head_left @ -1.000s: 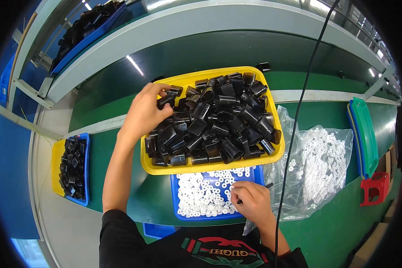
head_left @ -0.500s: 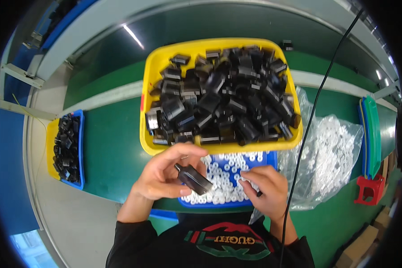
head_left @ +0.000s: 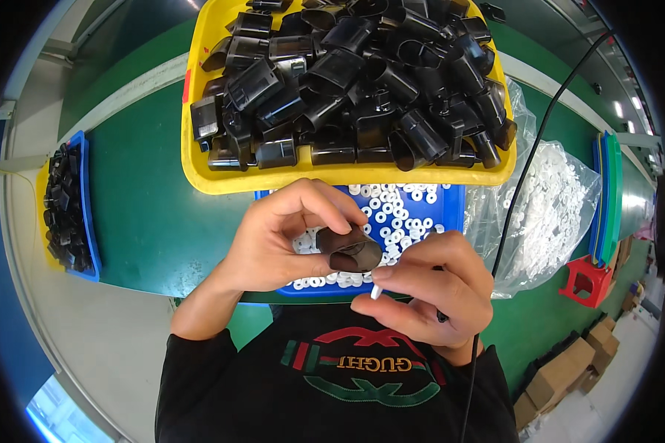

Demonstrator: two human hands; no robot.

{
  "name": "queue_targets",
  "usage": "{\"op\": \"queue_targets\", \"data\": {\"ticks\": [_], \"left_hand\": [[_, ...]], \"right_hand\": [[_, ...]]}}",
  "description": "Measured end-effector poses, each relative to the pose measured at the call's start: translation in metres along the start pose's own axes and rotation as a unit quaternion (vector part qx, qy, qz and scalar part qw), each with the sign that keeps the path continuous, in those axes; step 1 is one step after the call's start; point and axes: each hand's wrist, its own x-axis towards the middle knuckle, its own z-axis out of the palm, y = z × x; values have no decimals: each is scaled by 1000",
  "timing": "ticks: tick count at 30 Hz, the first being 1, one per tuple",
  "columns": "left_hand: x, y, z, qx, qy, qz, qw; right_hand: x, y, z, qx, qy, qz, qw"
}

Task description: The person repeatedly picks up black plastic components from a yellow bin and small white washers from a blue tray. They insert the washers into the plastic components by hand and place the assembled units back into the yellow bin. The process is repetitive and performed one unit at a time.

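Note:
My left hand [head_left: 270,240] holds a smoky black, translucent plastic tube piece [head_left: 356,252] between thumb and fingers, its open end turned toward my right hand. In my right hand [head_left: 451,284], thumb and forefinger pinch a small white ring [head_left: 377,291], seen edge-on just below that opening, apart from it. Something small and black shows among the right fingers; its kind is unclear. Beneath both hands lies a blue tray [head_left: 452,210] of loose white rings [head_left: 399,223]. Beyond it stands a yellow bin [head_left: 332,176] heaped with similar black pieces [head_left: 340,74].
At right, a clear plastic bag [head_left: 547,221] holds many white rings. A black cable [head_left: 521,177] hangs down past my right hand. Far left are more black parts in a blue and yellow bin [head_left: 89,214]. A red stool [head_left: 588,282] and cardboard boxes [head_left: 561,365] stand at right.
The view has shifted, so the bin sits higher in it. My hands have come closer together. The tube piece has turned its open end toward my right hand, where a white ring now shows clearly.

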Motion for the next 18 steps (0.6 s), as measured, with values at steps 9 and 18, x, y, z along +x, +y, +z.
{"op": "queue_targets", "data": {"ticks": [9,18], "left_hand": [[-1,-6,-1,1,-15,34,999],[-2,-5,5,51,-6,28,998]], "right_hand": [[2,9,10,-66,1,12,998],[-1,15,13,-51,-13,7,999]]}}
